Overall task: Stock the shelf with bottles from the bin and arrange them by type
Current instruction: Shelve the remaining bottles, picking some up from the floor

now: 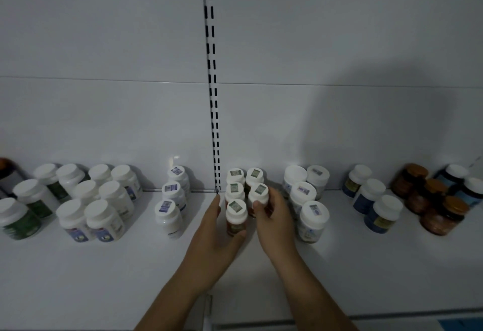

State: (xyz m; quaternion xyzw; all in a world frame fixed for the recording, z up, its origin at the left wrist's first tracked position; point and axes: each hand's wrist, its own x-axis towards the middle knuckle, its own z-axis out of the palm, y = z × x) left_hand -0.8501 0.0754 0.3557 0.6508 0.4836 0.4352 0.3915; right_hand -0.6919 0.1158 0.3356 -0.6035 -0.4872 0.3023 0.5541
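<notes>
A long white shelf (104, 278) ran across the lower half of the frame, and every bottle on it stood upright, sorted into clusters. At the far left sat green-labelled bottles (21, 222), then a block of white bottles with blue labels (102, 222). Left of centre, three white bottles with blue cap stickers (168, 217) lined up front to back. In the middle stood five amber bottles with green stickers on their caps: the front amber bottle (236, 223) headed a column of three, and the right-column amber bottle (258, 191) stood just beside it. To the right came four wider white bottles (312, 219), three dark blue bottles (380, 217), and brown jars with orange lids (444, 217).
</notes>
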